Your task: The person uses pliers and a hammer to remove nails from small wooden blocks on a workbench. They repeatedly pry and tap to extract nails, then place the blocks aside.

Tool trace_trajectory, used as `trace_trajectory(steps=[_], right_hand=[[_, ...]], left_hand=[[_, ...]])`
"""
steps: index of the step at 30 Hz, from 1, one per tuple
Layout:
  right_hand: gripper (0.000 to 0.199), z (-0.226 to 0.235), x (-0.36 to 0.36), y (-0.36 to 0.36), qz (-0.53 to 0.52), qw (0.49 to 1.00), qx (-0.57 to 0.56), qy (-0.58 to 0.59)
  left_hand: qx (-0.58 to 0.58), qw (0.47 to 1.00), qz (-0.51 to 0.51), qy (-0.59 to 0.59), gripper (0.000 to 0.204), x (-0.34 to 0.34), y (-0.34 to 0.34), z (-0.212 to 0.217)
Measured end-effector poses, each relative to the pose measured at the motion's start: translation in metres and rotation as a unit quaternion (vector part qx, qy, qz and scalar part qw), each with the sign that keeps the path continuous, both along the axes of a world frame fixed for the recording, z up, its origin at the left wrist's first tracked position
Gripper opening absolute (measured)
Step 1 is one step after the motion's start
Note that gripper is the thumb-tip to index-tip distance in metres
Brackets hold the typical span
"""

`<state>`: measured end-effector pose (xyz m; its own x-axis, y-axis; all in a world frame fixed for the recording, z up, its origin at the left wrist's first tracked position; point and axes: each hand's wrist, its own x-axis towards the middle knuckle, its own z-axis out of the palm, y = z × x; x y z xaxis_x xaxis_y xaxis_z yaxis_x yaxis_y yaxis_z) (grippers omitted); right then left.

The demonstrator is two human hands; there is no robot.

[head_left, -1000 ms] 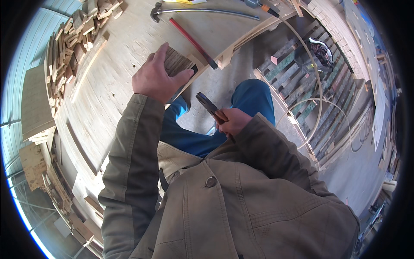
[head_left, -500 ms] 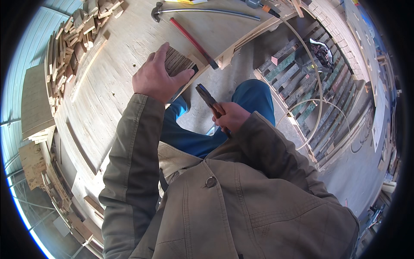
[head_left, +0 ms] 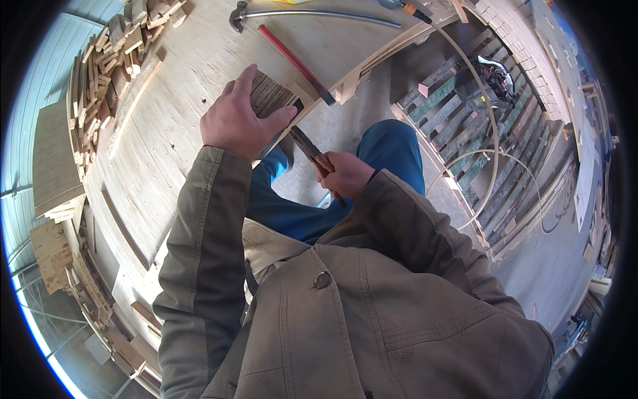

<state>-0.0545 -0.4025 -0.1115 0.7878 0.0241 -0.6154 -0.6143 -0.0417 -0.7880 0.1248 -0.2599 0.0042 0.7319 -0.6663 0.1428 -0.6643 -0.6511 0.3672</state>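
Observation:
My left hand (head_left: pixel 232 116) spans a ridged, layered brown wood block (head_left: pixel 269 95) at the edge of the wooden worktable, fingers along its far side and thumb at its near corner. My right hand (head_left: pixel 347 176) is closed around the reddish-brown handles of dark metal pliers (head_left: pixel 307 144). Their head points up and left to the table edge, just below my left thumb; whether the jaws touch the block cannot be made out. Beyond the block lies a red bar-like tool (head_left: pixel 292 60), and past it a claw hammer (head_left: pixel 319 13) with a metal shaft.
The pale worktable (head_left: pixel 179 86) has a heap of wood offcuts (head_left: pixel 109 80) at its far left. To the right, a slatted pallet (head_left: pixel 465 139) on the floor bears a dark bag (head_left: pixel 495 83), with a pale hose (head_left: pixel 490 133) looping across. My blue-trousered knee (head_left: pixel 392 159) is below the table edge.
My right hand has moved the pliers up and left, closer to the table edge and the block. My left hand has shifted slightly left, still at the block.

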Motion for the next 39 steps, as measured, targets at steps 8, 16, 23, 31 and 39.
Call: trace_trajectory(steps=[8, 16, 23, 31, 39], right_hand=[[0.014, -0.017, -0.019, -0.008, -0.079, 0.995, 0.053, 0.019], [0.019, -0.022, -0.036, -0.034, -0.225, 0.965, 0.13, 0.039], [0.031, 0.0, -0.028, -0.045, -0.352, 0.934, -0.006, -0.069], [0.072, 0.036, 0.002, -0.065, -0.274, 0.898, -0.234, -0.254], [0.05, 0.072, 0.081, -0.1, -0.096, 0.848, -0.444, -0.274]], left_hand=[[-0.015, 0.999, -0.021, -0.031, 0.093, 0.004, 0.003, -0.006], [-0.012, 1.0, -0.011, -0.02, 0.091, 0.004, 0.003, -0.006], [0.001, 1.0, 0.01, 0.011, 0.09, -0.001, 0.001, 0.004], [-0.004, 0.999, 0.012, 0.03, 0.089, -0.002, 0.001, 0.009], [0.024, 0.999, 0.016, 0.03, 0.093, -0.003, 0.003, 0.018]])
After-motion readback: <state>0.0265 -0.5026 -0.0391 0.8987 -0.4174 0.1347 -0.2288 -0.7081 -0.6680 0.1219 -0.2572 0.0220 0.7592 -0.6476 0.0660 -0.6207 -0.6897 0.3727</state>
